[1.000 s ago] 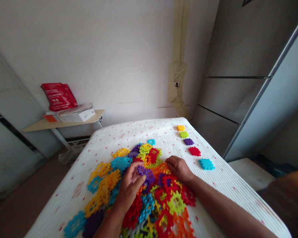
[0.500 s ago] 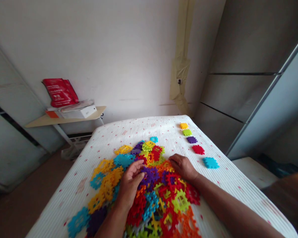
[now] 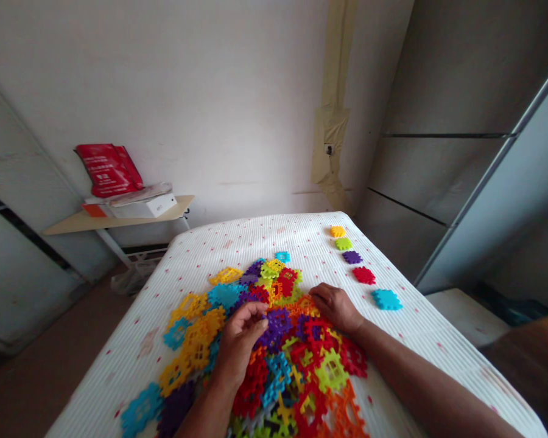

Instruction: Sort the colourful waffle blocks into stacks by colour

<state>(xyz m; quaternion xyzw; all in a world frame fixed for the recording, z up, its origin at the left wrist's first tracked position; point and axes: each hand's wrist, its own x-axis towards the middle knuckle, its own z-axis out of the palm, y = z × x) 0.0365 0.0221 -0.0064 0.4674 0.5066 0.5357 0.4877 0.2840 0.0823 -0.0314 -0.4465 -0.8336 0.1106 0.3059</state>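
The purple tile [image 3: 279,320] lies near the middle of the heap, almost flat, with its left edge in my left hand [image 3: 238,340]. My thumb and curled fingers are pressed together on that edge. The tile is roughly square, so it has no real long axis; one corner points toward 1 o'clock. It is hard, matte plastic with notched edges and open windows, and how far it sits under my fingertips is hidden.

My right hand [image 3: 336,307] rests palm down on the heap at 3 o'clock from the tile, fingers loosely spread and gripping nothing; their tips are hard to make out.

The pile of tiles [image 3: 296,365] around both hands is a tangle of red, orange, yellow, green and blue, cut off at the bottom edge. At 2 o'clock a blue tile [image 3: 386,299] and a red tile [image 3: 364,275] lie singly on the ribbed white dotted cover [image 3: 237,243].
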